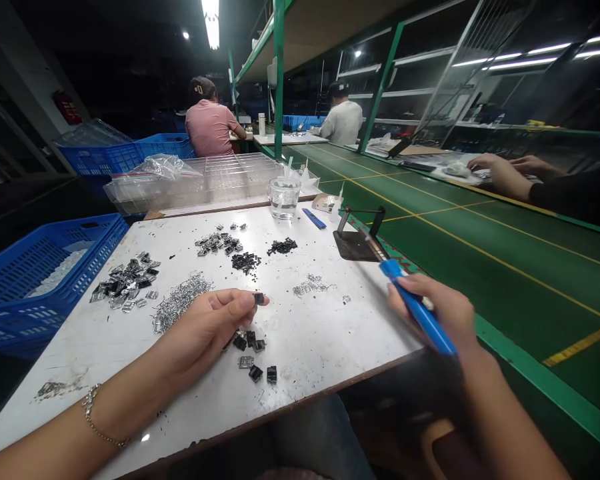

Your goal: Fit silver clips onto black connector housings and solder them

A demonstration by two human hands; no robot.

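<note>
From my head camera, I look down over a white tabletop (300,347). My left hand (213,317) pinches a small black part (258,299) between thumb and fingers, just above the table; a bracelet (91,405) circles that wrist. My right hand (440,307) is wrapped around a blue-handled tool (427,327), its metal shaft pointing away from me toward a dark stand (355,245); I cannot tell whether the two touch.

Below my left fingers lies a loose group of black and silver parts (255,373), near the table's front edge. Just beyond that wrist spreads a heap of thin metal pins (183,300), with a pile of metal-framed parts (125,280) to its left. Farther back sit a cluster of silver pieces (219,242) and two small black heaps (283,246). Between my hands are scattered bent pins (313,286).

A clear cup (284,199) of liquid stands at the back, near a blue strip (314,218) and in front of clear trays (230,175). A blue crate (45,280) is on my left. To my right runs a green belt (445,227); across it, a co-worker's hands (495,170) are over another work surface.
</note>
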